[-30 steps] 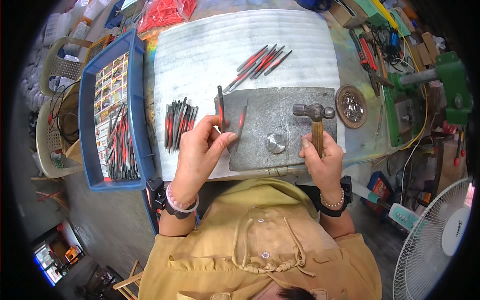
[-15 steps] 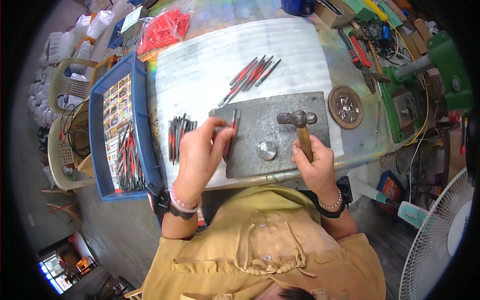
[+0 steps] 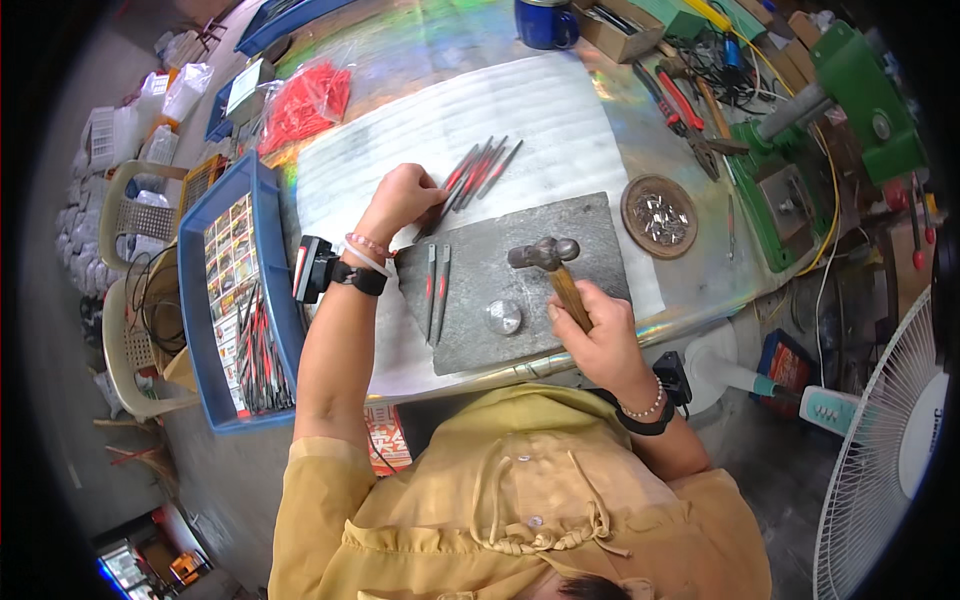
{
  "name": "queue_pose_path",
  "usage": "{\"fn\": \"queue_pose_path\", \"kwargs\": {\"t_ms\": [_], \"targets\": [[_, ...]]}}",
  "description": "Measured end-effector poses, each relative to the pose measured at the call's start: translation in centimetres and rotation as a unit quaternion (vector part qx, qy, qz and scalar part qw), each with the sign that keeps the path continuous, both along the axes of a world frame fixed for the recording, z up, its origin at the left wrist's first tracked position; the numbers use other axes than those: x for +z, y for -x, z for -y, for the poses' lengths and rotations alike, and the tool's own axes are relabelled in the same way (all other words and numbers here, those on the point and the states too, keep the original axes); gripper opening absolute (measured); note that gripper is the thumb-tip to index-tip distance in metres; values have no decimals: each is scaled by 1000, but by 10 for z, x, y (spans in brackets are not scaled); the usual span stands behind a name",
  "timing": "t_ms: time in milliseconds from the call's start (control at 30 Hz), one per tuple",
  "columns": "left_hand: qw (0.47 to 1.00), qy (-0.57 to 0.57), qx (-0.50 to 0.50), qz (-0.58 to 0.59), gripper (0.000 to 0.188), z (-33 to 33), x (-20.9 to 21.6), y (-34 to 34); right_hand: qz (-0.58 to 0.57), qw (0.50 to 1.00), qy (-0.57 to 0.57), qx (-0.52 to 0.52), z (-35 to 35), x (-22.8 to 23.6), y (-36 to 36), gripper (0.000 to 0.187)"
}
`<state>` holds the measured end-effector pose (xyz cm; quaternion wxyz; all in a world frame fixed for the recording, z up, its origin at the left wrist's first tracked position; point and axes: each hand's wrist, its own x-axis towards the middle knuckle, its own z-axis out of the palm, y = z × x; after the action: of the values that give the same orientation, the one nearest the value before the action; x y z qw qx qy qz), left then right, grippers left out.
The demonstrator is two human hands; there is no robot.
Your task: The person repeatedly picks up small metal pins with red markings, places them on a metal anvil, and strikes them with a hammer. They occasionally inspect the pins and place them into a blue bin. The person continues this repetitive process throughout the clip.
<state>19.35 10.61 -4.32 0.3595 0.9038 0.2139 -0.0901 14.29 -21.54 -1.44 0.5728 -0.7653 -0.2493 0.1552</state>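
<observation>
My left hand [image 3: 408, 197] reaches over the white sheet to a loose pile of slim black-and-red sticks [image 3: 482, 172]. Its fingers are pinched at the near end of the pile, around one stick, though they are partly hidden. In my right hand [image 3: 602, 338] is the wooden handle of a ball-peen hammer [image 3: 546, 254], its head above a grey stone slab [image 3: 570, 335]. Two more black-and-red sticks [image 3: 436, 292] lie side by side on the slab's left part. A round shiny metal piece [image 3: 504, 317] sits near the slab's front edge.
At left stands a blue tray [image 3: 190, 320] holding more sticks. A round dish [image 3: 632, 222] of small metal pieces is right of the slab. Pliers [image 3: 697, 145], a green press [image 3: 765, 195], a bag of red parts [image 3: 308, 105] and a blue mug [image 3: 546, 24] surround the sheet.
My left hand has left the slab's left side and moved up to the pile, and two sticks now show on the slab. The hammer stays in my right hand. The view has shifted.
</observation>
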Motion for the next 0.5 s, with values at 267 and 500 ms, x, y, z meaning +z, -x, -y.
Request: {"fn": "queue_pose_path", "kwargs": {"t_ms": [267,500], "targets": [[994,-64,-18,88,17,-1,-17,3,-152,987,-20,37,12,12,-7,16],[996,85,7,14,20,-9,-10,2,125,972,125,-156,63,5,-81,19]]}}
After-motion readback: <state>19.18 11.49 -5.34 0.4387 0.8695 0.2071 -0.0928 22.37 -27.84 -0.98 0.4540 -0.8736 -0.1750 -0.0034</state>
